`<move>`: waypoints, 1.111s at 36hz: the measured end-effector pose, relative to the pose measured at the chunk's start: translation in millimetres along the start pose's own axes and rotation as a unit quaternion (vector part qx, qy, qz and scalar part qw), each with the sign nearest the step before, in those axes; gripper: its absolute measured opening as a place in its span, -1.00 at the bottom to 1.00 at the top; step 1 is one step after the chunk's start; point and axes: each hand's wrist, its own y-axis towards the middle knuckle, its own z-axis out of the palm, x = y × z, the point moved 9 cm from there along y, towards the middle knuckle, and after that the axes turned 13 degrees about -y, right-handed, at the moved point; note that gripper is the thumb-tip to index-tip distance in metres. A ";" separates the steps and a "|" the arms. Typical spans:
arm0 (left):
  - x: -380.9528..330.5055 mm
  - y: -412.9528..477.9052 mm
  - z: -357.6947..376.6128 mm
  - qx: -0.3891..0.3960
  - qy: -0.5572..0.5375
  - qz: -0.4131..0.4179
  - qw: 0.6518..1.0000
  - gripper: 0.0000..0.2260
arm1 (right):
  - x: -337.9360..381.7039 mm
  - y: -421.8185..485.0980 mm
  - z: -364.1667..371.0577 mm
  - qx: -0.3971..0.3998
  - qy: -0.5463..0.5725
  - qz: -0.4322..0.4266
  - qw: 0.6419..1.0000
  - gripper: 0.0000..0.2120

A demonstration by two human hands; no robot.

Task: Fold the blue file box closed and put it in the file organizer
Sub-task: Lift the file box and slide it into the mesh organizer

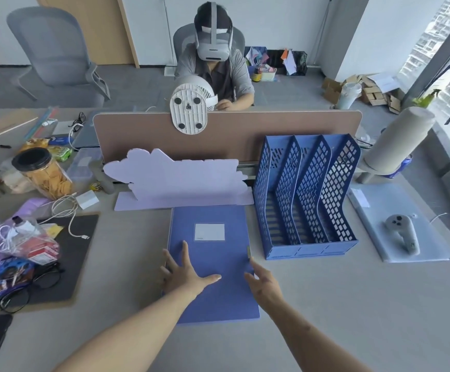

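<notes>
The blue file box lies flat and closed on the desk in front of me, with a white label on its lid. My left hand rests on its left part, palm down, fingers spread. My right hand is at the box's right edge, fingers apart and touching the side near a small clasp. The blue file organizer stands just right of the box, upright, with three mesh-walled slots that hold nothing.
A lilac cut-out board stands behind the box against the brown divider. A dark mat, cables, glasses and a snack jar crowd the left. A headset controller lies on a plastic sleeve at right. A person sits opposite.
</notes>
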 end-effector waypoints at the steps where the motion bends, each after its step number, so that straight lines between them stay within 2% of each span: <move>1: 0.2 0.6 0.1 0.001 0.005 -0.001 1.000 0.20 | 1.8 0.8 1.3 0.001 -0.013 -0.009 1.000 -0.46; 11: 0.2 3.5 -0.2 0.008 0.009 -0.002 1.000 0.20 | 13.8 11.1 8.9 0.045 -0.136 -0.006 0.990 -0.36; 15: 0.5 6.0 -3.4 0.008 -0.026 0.000 1.000 0.22 | 15.6 13.8 10.5 0.021 -0.075 0.012 0.997 -0.44; 18: 6.7 12.0 -8.6 0.000 -0.094 0.019 0.995 0.23 | 9.1 14.9 8.2 -0.004 -0.029 0.055 0.998 -0.69; 23: 27.2 11.8 -14.9 0.001 -0.207 0.001 0.978 0.31 | 12.7 16.6 10.1 0.018 -0.028 0.065 0.997 -0.59; 28: 33.0 9.8 -18.7 0.008 -0.268 0.002 0.963 0.26 | 33.6 7.0 7.9 0.024 0.023 0.049 0.998 -0.73; 34: 37.5 8.3 -34.1 0.016 -0.339 0.056 0.939 0.20 | 60.1 -10.9 -3.3 -0.001 0.061 0.009 0.998 -0.80; 40: 21.5 7.8 -72.5 0.011 -0.371 0.157 0.915 0.18 | 89.8 -32.8 -37.0 -0.034 0.044 -0.037 0.998 -0.58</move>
